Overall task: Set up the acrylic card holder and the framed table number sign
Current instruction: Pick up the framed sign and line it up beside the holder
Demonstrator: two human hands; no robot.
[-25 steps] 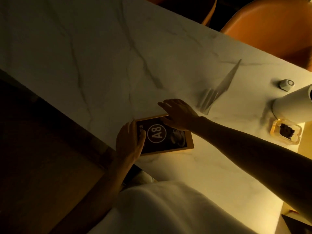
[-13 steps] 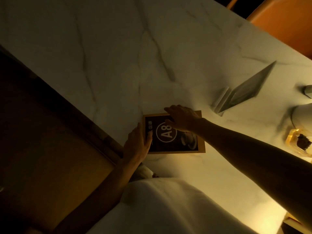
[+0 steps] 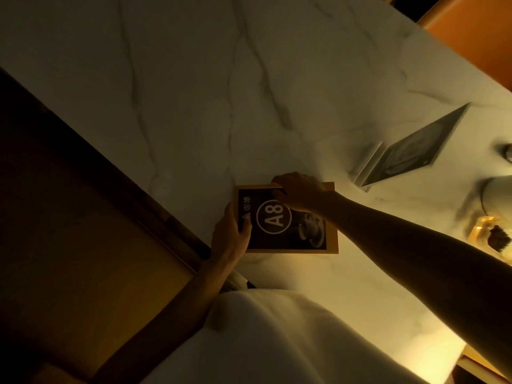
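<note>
Right now I see both of my hands on the framed table number sign (image 3: 288, 221), which sits at about the centre of my view on the marble table (image 3: 194, 79), close to the table's near edge. My left hand (image 3: 231, 234) clamps the sign's short end at 9 o'clock, thumb lying on the dark face next to the small white characters, the other fingers hidden behind the wooden frame. My right hand (image 3: 300, 191) comes in from 4 o'clock and grips the sign's far edge at 12 o'clock, fingers curled over the frame, the palm covering part of the face. The circled "A8" reads sideways from where I look, with a cup and saucer pictured beside it. Whether the sign lies flat on the marble or is tipped up a little, I cannot tell in this dim light.

Out at 2 o'clock from the sign, well apart from it, the acrylic card holder (image 3: 410, 153) rests on the table, its clear foot toward me and its dark panel slanting away toward the far right. At 3 o'clock, by the frame's right edge, an amber glass dish (image 3: 487, 239) holds something dark. An orange chair (image 3: 476, 37) shows at the top right corner.
</note>
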